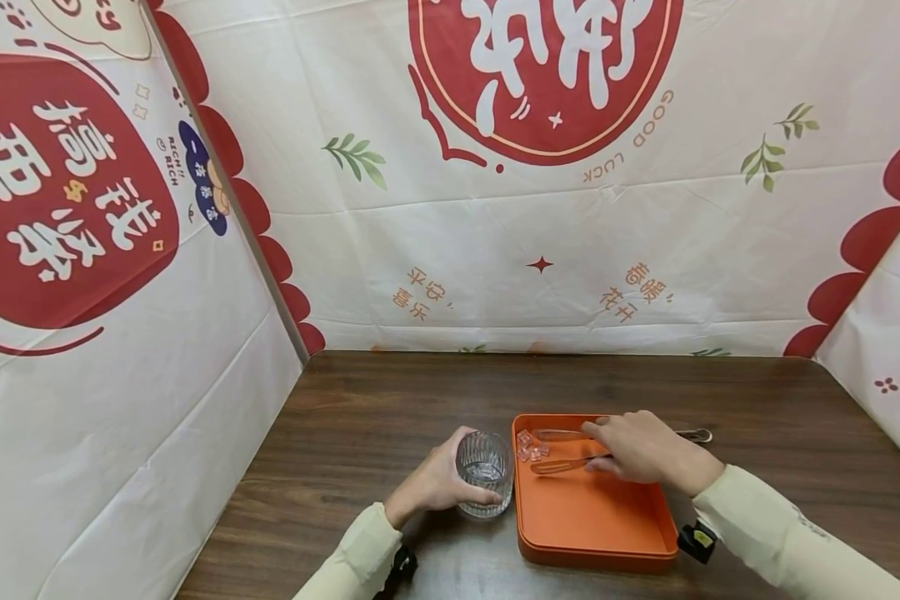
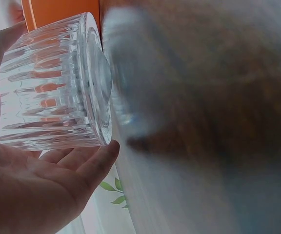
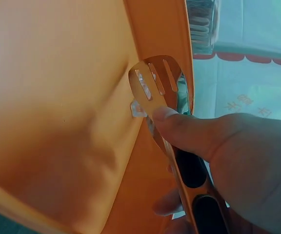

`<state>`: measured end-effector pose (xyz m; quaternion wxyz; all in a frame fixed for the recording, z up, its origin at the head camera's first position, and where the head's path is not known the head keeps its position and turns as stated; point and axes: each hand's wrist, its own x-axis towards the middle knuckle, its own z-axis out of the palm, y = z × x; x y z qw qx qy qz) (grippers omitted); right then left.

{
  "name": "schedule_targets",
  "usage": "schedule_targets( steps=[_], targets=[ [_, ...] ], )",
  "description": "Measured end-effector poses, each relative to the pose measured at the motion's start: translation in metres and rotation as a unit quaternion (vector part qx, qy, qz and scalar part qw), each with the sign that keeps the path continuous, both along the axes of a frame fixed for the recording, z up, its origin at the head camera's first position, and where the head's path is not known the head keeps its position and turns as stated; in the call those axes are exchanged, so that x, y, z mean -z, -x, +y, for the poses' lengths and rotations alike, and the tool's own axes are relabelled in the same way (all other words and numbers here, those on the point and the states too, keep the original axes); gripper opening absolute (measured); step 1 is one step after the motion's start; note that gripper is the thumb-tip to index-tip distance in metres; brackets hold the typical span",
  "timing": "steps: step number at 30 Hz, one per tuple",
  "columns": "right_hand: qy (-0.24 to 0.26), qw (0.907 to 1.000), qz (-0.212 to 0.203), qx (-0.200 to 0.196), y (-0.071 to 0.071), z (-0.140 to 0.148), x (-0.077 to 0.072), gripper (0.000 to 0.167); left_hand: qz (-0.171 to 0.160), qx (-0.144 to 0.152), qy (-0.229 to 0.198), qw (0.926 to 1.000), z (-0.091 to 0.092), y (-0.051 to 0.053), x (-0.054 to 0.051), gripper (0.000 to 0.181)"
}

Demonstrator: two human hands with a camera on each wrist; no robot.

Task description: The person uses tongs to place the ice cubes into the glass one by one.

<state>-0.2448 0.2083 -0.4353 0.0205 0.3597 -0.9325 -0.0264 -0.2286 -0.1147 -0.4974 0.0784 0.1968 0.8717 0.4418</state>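
Observation:
In the head view the left hand point(image 1: 446, 477) grips a clear ribbed glass point(image 1: 484, 472) just left of the orange tray point(image 1: 596, 521). The left wrist view shows thumb and fingers around the glass point(image 2: 52, 87), its base close to the table. My right hand point(image 1: 645, 450) holds metal tongs point(image 1: 562, 467) over the tray, their two arms apart and pointing left. Several small clear pinkish cubes point(image 1: 528, 446) lie in the tray's back left corner, beside the tongs' tips. In the right wrist view the slotted head of the tongs point(image 3: 155, 87) partly covers a clear cube point(image 3: 137, 109).
The brown wooden table point(image 1: 345, 417) extends left of the glass and behind the tray. White printed cloth point(image 1: 495, 275) hangs behind the table and at both sides. A dark wrist device point(image 1: 697, 540) is by the right sleeve, near the tray's right edge.

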Motion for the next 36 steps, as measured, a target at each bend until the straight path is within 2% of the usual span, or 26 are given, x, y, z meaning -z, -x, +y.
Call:
schedule_targets(
  steps=[5, 12, 18, 26, 36],
  targets=[
    [-0.003, 1.0000, -0.005, -0.001, 0.001, -0.001, 0.002, 0.041, -0.001, 0.002, -0.002, 1.0000, 0.000, 0.001, 0.000, 0.082],
    [0.004, 0.9998, -0.019, 0.002, -0.003, 0.003, 0.002, 0.029, 0.004, 0.004, -0.002, 1.0000, 0.000, 0.001, 0.001, 0.083],
    [0.016, 0.9998, -0.013, -0.004, -0.005, 0.003, 0.004, 0.020, 0.003, 0.004, -0.001, 1.0000, -0.001, 0.001, 0.001, 0.083],
    [0.041, 0.9989, -0.020, -0.010, -0.009, 0.001, 0.007, 0.018, 0.000, 0.003, 0.000, 1.0000, 0.000, 0.001, 0.002, 0.083],
    [0.061, 0.9975, -0.036, 0.004, -0.011, 0.000, 0.008, 0.017, 0.004, 0.005, 0.001, 1.0000, 0.001, 0.001, 0.002, 0.083]
  ],
)
